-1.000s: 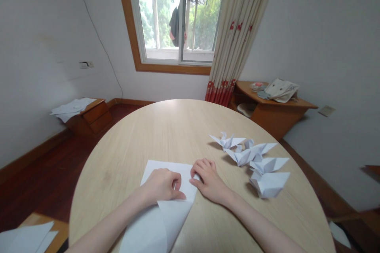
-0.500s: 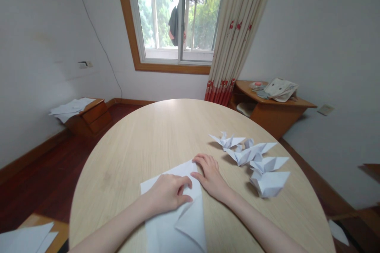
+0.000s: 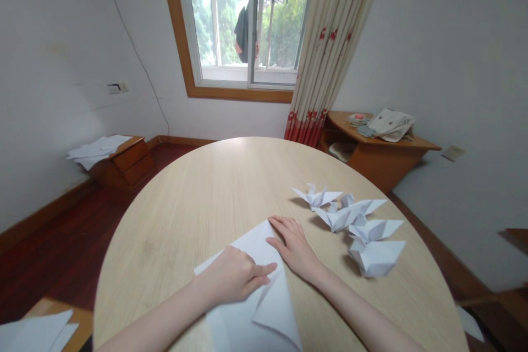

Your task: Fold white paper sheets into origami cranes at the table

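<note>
A white sheet of paper [image 3: 256,242] lies on the round light-wood table [image 3: 231,187] in front of me, partly folded, with a triangular flap [image 3: 276,308] near the front edge. My left hand [image 3: 235,280] rests on the sheet, index finger stretched out and pressing along the fold, the other fingers curled. My right hand [image 3: 292,245] lies flat on the sheet's right edge, fingers extended. Several folded white paper birds [image 3: 355,225] sit on the table just right of my right hand.
A window [image 3: 247,22] with a curtain [image 3: 330,49] is behind the table. A low wooden cabinet [image 3: 124,159] with papers stands at the left wall. A wooden side table [image 3: 371,148] with a bag stands at right. Loose sheets [image 3: 33,330] lie at the lower left.
The sheet has turned so one corner now points away from me. A flap has been folded over toward the right. My left index finger has stretched out along the fold.
</note>
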Demonstrator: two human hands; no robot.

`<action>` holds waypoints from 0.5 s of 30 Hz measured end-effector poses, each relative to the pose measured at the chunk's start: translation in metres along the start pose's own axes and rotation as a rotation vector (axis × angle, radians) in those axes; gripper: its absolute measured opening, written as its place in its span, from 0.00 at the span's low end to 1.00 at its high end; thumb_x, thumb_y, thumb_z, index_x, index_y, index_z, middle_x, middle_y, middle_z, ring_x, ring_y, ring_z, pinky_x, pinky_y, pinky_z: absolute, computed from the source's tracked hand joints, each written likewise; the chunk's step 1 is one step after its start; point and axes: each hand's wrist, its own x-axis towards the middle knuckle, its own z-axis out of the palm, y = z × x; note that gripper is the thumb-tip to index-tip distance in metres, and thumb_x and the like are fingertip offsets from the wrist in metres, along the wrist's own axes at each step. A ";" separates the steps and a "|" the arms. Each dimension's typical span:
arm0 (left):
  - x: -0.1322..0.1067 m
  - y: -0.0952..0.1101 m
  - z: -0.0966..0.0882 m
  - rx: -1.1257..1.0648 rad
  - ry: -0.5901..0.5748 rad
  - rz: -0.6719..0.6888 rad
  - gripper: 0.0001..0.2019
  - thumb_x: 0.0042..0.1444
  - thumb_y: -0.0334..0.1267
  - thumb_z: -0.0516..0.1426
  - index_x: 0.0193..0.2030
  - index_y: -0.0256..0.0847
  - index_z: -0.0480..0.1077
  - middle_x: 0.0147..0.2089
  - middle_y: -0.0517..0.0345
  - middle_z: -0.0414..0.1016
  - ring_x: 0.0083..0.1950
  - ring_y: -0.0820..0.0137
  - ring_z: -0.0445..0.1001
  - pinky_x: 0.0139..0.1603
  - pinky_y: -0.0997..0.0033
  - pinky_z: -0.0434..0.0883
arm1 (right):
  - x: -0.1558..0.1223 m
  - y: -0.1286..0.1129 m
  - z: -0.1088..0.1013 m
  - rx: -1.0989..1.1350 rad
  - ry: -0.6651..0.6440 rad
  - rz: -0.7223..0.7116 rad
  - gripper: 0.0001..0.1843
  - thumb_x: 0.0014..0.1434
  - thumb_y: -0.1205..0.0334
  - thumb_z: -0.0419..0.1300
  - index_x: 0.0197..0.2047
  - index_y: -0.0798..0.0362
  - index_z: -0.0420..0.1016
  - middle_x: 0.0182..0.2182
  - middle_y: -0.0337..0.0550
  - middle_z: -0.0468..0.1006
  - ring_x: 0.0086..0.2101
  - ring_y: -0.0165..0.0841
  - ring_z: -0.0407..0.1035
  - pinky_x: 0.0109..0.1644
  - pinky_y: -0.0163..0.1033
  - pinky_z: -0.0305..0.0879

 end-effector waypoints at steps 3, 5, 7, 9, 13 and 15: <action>0.001 -0.001 0.002 0.027 -0.006 -0.008 0.19 0.67 0.43 0.48 0.62 0.48 0.65 0.33 0.53 0.82 0.32 0.61 0.80 0.28 0.70 0.64 | 0.000 0.002 0.001 -0.005 0.022 -0.016 0.19 0.63 0.61 0.55 0.58 0.50 0.70 0.53 0.52 0.73 0.53 0.43 0.65 0.57 0.54 0.61; 0.001 -0.001 0.003 0.048 -0.006 -0.020 0.19 0.67 0.42 0.48 0.63 0.46 0.64 0.33 0.52 0.82 0.33 0.60 0.80 0.28 0.70 0.65 | 0.000 0.002 0.001 -0.026 0.026 -0.029 0.18 0.64 0.62 0.55 0.57 0.51 0.71 0.53 0.52 0.73 0.52 0.43 0.66 0.57 0.53 0.62; 0.002 -0.001 0.003 0.055 -0.011 -0.021 0.19 0.67 0.42 0.48 0.63 0.45 0.65 0.33 0.52 0.81 0.32 0.60 0.80 0.28 0.70 0.65 | 0.000 0.002 0.001 -0.060 0.034 -0.048 0.18 0.64 0.63 0.55 0.56 0.52 0.71 0.53 0.52 0.73 0.52 0.43 0.66 0.56 0.53 0.63; 0.002 -0.001 0.003 0.052 -0.016 -0.021 0.19 0.67 0.42 0.47 0.62 0.45 0.65 0.33 0.52 0.81 0.32 0.60 0.80 0.27 0.70 0.65 | -0.001 0.001 0.002 -0.101 0.048 -0.085 0.18 0.64 0.64 0.54 0.57 0.53 0.71 0.53 0.53 0.74 0.52 0.43 0.67 0.55 0.53 0.64; 0.002 0.001 0.001 0.051 -0.020 -0.038 0.18 0.67 0.42 0.47 0.62 0.45 0.65 0.33 0.52 0.81 0.33 0.60 0.80 0.27 0.70 0.65 | -0.003 -0.002 0.000 -0.186 0.054 -0.191 0.16 0.64 0.67 0.54 0.54 0.54 0.74 0.54 0.52 0.75 0.51 0.41 0.68 0.54 0.49 0.67; 0.002 0.002 0.000 0.058 -0.027 -0.042 0.18 0.67 0.42 0.47 0.61 0.45 0.65 0.33 0.52 0.81 0.33 0.60 0.80 0.27 0.70 0.65 | -0.004 -0.005 -0.003 -0.220 0.039 -0.206 0.15 0.64 0.67 0.53 0.52 0.54 0.76 0.54 0.50 0.75 0.51 0.41 0.68 0.55 0.48 0.67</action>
